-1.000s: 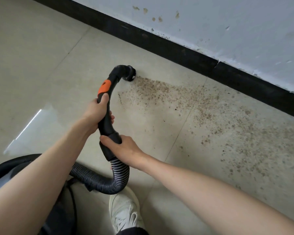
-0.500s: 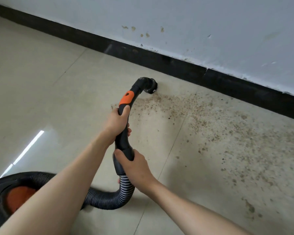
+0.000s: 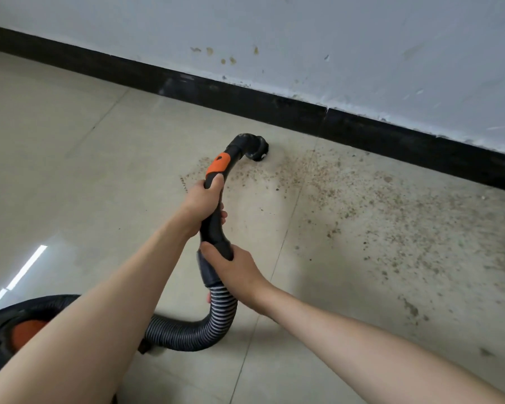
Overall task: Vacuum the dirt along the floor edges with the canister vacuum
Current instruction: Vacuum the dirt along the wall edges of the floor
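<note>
Nozzle (image 3: 255, 147) is down on the floor tile (image 3: 70, 170), right at the near end of the dirt (image 3: 347, 199), a little short of the black skirting board (image 3: 245, 97) and not touching it as far as I can tell. The dirt runs off to my right in a wide brown scatter along the wall (image 3: 362, 39), thin near the nozzle, thicker further out.

My left hand (image 3: 204, 199) is wrapped around the black handle (image 3: 215, 225) just below the orange button (image 3: 217, 164), thumb lying up toward it. My right hand (image 3: 233, 269) grips lower down, fingers curled round the cuff where the ribbed hose (image 3: 193, 333) joins. The hose loops under my arms and back to the canister (image 3: 9, 325) at lower left, sitting on the floor.

So I'm in the thick of the sweep, I'd say only starting on this patch, with most of it still lying to the right. Next I reckon I draw the nozzle rightward along the skirting, keeping the mouth flat and low so the grit lifts instead of scattering. The hose looks short of slack, so the canister may need to follow.
</note>
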Demonstrator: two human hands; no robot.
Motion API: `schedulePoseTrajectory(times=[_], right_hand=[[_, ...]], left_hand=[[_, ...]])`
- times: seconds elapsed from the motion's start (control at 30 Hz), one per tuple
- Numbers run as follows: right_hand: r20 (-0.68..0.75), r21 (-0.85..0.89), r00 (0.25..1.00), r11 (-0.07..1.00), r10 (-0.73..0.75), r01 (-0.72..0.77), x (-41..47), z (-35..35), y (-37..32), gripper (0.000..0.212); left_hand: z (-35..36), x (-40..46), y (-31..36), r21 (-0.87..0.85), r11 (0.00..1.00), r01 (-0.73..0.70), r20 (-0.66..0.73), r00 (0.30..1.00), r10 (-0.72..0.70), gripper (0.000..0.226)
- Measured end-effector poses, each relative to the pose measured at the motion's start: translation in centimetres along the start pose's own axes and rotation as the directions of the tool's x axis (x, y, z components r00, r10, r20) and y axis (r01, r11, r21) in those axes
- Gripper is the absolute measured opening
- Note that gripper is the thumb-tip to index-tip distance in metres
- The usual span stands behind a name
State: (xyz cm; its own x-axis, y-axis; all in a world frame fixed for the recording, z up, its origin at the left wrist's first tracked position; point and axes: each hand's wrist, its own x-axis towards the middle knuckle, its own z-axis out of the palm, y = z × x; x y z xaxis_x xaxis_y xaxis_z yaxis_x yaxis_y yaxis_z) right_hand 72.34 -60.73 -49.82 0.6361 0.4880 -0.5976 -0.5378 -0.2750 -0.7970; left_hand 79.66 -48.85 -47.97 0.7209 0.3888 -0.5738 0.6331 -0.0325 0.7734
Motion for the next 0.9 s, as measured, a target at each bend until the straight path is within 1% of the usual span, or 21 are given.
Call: schedulePoseTrajectory(times=[0.07, 0.17, 0.27, 0.33, 0.43, 0.5, 0.57, 0.63, 0.77, 0.9], right_hand=[[0.038, -0.06, 0.999, 0.998, 0.014, -0.011, 0.0, 0.5, -1.0, 0.033], [0.084, -0.192, 0.996, 0.981, -0.006, 0.022, 0.6, 1.8, -2.2, 0.035], [0.137, -0.236, 0.99, 0.971, -0.013, 0.045, 1.3, 3.0, -3.4, 0.036], [0.181, -0.235, 0.983, 0.972, 0.022, 0.022, 1.6, 3.5, -3.6, 0.039], [0.209, -0.247, 0.975, 0.969, 0.073, -0.019, 1.6, 3.8, -2.8, 0.043], [0.197, -0.253, 0.978, 0.967, 0.061, -0.009, 1.4, 3.8, -2.1, 0.042], [0.182, -0.254, 0.982, 0.967, 0.046, 0.002, 1.1, 3.7, -1.4, 0.04], [0.164, -0.226, 0.986, 0.974, 0.038, 0.0, 0.8, 3.4, -1.0, 0.04], [0.126, -0.188, 0.992, 0.982, 0.021, 0.003, 0.4, 2.5, -0.8, 0.039], [0.08, -0.069, 0.996, 0.997, 0.041, -0.035, -0.5, 2.1, 0.0, 0.036]], left_hand=[[-1.8, -0.2, -0.3, -0.064, 0.998, 0.021, -0.045, 0.999, -0.024, 0.033], [-4.5, -0.4, -0.8, -0.172, 0.985, 0.028, -0.13, 0.99, -0.051, 0.032], [-6.7, -0.4, -0.9, -0.212, 0.977, 0.018, -0.206, 0.977, -0.062, 0.03], [-7.5, -0.4, -1.1, -0.218, 0.975, 0.041, -0.225, 0.97, -0.091, 0.028], [-7.5, -0.7, -2.1, -0.235, 0.968, 0.083, -0.223, 0.965, -0.137, 0.026], [-7.4, -0.9, -2.6, -0.233, 0.968, 0.09, -0.211, 0.967, -0.141, 0.027], [-7.1, -1.0, -2.9, -0.214, 0.971, 0.103, -0.168, 0.976, -0.14, 0.029], [-6.6, -1.0, -2.7, -0.175, 0.979, 0.109, -0.122, 0.984, -0.132, 0.031], [-5.0, -0.8, -1.8, -0.11, 0.99, 0.091, -0.101, 0.99, -0.102, 0.03], [-3.3, -1.1, -1.6, -0.056, 0.996, 0.07, -0.078, 0.994, -0.074, 0.027]])
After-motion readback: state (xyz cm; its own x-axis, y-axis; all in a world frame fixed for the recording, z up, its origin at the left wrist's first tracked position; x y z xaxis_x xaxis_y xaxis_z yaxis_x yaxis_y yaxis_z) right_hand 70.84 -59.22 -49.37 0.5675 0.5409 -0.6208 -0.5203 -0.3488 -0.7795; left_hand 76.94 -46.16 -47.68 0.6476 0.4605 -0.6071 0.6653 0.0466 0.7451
